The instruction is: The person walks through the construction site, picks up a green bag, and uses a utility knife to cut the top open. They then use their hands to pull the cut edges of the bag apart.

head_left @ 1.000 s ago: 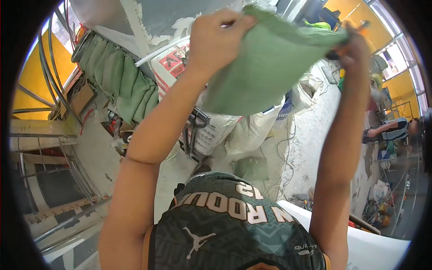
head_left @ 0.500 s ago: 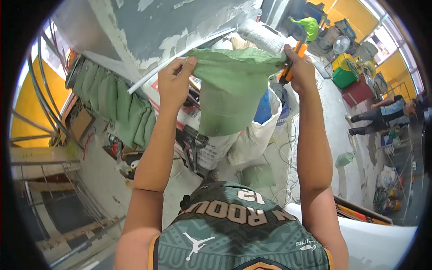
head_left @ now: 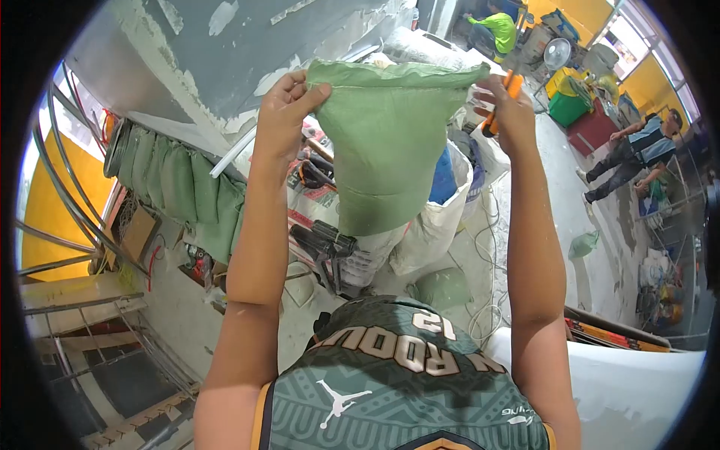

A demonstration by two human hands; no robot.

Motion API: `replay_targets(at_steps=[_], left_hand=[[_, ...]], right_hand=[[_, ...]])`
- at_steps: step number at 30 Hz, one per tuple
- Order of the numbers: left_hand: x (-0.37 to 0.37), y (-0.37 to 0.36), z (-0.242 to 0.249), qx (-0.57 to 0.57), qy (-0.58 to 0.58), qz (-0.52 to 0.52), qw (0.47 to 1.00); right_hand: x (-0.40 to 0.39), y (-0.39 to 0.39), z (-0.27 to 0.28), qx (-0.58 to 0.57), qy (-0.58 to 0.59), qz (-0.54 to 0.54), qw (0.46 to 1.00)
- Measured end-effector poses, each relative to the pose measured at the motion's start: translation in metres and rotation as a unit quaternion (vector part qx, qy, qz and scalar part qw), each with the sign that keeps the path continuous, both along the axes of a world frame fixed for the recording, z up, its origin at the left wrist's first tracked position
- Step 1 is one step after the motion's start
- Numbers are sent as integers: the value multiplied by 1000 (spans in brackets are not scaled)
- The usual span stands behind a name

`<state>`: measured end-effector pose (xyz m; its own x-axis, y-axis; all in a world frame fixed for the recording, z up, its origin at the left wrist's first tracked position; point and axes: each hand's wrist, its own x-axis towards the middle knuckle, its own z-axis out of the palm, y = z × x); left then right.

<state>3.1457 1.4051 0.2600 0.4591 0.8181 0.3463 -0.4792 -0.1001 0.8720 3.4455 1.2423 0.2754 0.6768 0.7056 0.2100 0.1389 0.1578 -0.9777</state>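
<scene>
A green woven sack (head_left: 390, 142) hangs in front of me with its top edge stretched sideways. At its upper left corner, my left hand (head_left: 289, 112) pinches the fabric between thumb and fingers. My right hand (head_left: 514, 116) is closed around an orange and black utility knife (head_left: 514, 85), its grey end pointing up. The fingertips of that hand are right at the sack's upper right corner, slightly smeared by motion. Behind the sack, a white sack (head_left: 442, 232) with blue material inside is partly hidden.
Stacked green sacks (head_left: 176, 176) lean along the left wall. A black-handled tool (head_left: 326, 244) stands below the hanging sack. Another green sack (head_left: 442, 289) lies on the floor near cables. A person in bright green (head_left: 499, 30) crouches far back; another person (head_left: 637, 154) stands at right.
The sack's top edge has risen slightly and its front spreads flatter. My right hand has moved a little right, its fingers loosening at the corner. The person at right has shifted posture.
</scene>
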Motion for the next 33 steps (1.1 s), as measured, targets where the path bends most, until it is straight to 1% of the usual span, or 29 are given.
replay_targets(at_steps=[2, 3, 4, 6, 7, 8, 10, 11, 12, 13, 14, 16, 17, 19, 20, 21, 22, 23, 24, 25, 27, 28, 29, 30, 31, 32, 33], left_hand=[[-6, -1, 2, 42, 52, -35, 997], [-9, -1, 0, 49, 75, -32, 995], [-11, 1, -3, 45, 76, -37, 995], [-11, 8, -11, 66, 56, -9, 996], [-12, 7, -10, 39, 48, -19, 998], [-13, 8, -11, 39, 51, -34, 997], [-17, 11, -11, 50, 75, -19, 996], [-18, 12, -9, 52, 81, -34, 995], [-18, 10, -5, 75, 74, -13, 994], [-19, 6, -1, 96, 68, 9, 993], [-20, 0, 7, 97, 74, -5, 993], [-26, -15, 30, 184, 118, 109, 970], [-30, -20, 38, 188, 121, 100, 970], [-36, -28, 54, 289, 89, 128, 945], [-36, -34, 63, 292, 91, 126, 944], [-36, -42, 71, 332, 99, 112, 932], [-33, -49, 79, 370, 109, 98, 917], [-27, -54, 87, 418, 117, 79, 897], [-19, -58, 95, 419, 125, 80, 896], [-13, -61, 102, 457, 138, 77, 875], [-5, -64, 114, 511, 161, 95, 839], [-6, -62, 122, 514, 176, 108, 832], [-9, -62, 130, 514, 163, 118, 834], [-14, -61, 137, 515, 152, 130, 833], [-18, -60, 143, 511, 135, 135, 838], [-25, -57, 147, 516, 152, 152, 829], [-31, -52, 150, 506, 143, 148, 838]], right_hand=[[-4, -7, -8, 0, 3, -68, 998], [-4, -10, -16, -10, -2, -103, 995], [-5, -14, -27, -14, -1, -108, 994], [-1, -28, -55, -83, -17, -139, 987], [5, -35, -79, -62, -9, -128, 990], [4, -42, -94, -76, -5, -128, 989], [2, -62, -125, -121, 20, -118, 985], [2, -74, -142, -137, 10, -118, 983], [4, -87, -158, -154, 0, -117, 981], [2, -102, -169, -186, -72, -108, 974], [3, -119, -183, -187, -63, -120, 973], [9, -151, -205, -288, -32, -8, 957], [11, -165, -215, -319, -52, 10, 946], [15, -189, -233, -322, -22, -8, 946], [15, -196, -236, -328, 1, -17, 945], [16, -201, -240, -330, 7, -38, 943], [16, -200, -238, -330, 13, -34, 943], [17, -198, -236, -313, 23, -55, 948], [19, -195, -237, -297, 32, -75, 951], [24, -187, -243, -282, 15, -82, 956], [20, -165, -226, -260, 16, -70, 963], [19, -150, -212, -236, 12, -71, 969], [20, -140, -200, -246, -42, -50, 967], [18, -129, -188, -237, -40, -24, 970], [13, -121, -176, -253, -51, -24, 966], [10, -115, -166, -269, -64, -26, 960], [10, -109, -157, -257, -65, -5, 964]])
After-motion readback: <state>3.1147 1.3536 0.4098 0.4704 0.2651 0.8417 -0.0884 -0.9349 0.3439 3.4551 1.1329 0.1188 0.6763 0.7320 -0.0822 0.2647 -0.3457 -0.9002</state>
